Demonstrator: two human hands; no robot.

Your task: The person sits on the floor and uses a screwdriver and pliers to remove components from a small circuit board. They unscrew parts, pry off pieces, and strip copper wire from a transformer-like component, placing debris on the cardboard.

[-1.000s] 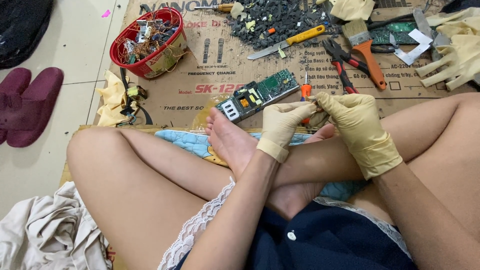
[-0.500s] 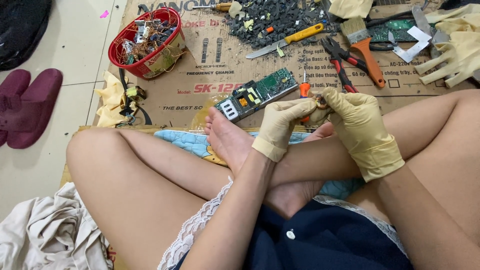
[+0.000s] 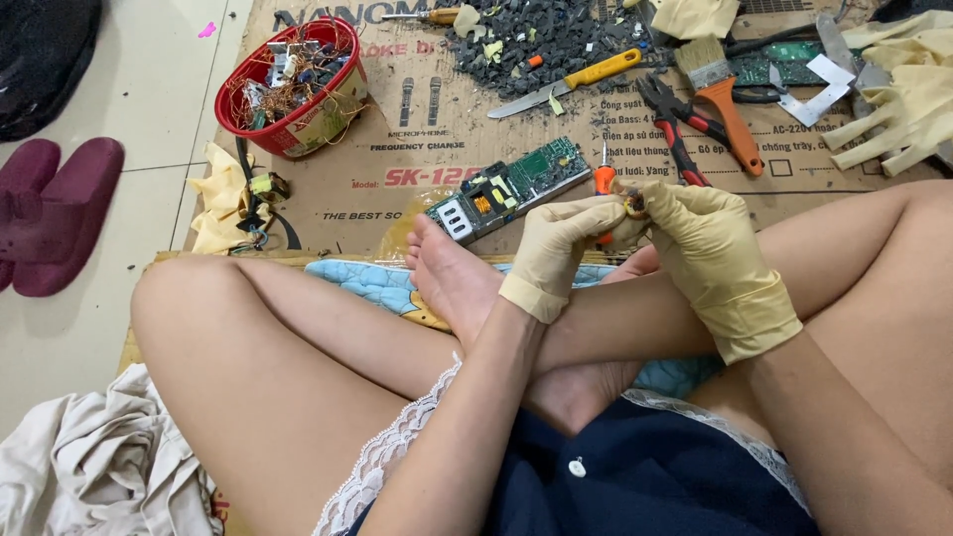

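A small round brownish component with a glint of copper (image 3: 633,206), too small and too covered to identify surely, sits pinched between both gloved hands just above the person's crossed ankles. The left hand (image 3: 556,253), in a pale yellow rubber glove, has its fingers curled closed around the near side of the piece, and the right hand (image 3: 710,248), gloved the same, closes thumb and forefinger on its far side; neither hand has any slack in its grip. Just beyond the fingertips an orange-handled small screwdriver (image 3: 604,180) lies on the flattened brown cardboard sheet (image 3: 397,149), beside a green circuit board with yellow and grey parts (image 3: 508,187). Farther out lie red-handled pliers (image 3: 675,124), an orange-handled paintbrush (image 3: 723,89), a yellow-handled knife (image 3: 568,82), a heap of dark broken chips (image 3: 541,35) and a red plastic basket of wire and scrap (image 3: 288,84). The piece is tiny and the gloves are loose, so it could slip from the pinch and drop between the bare legs or among the debris. A hard twist could also tear a glove on a sharp lead, and the bare foot (image 3: 452,273) lies close to the board's edge.
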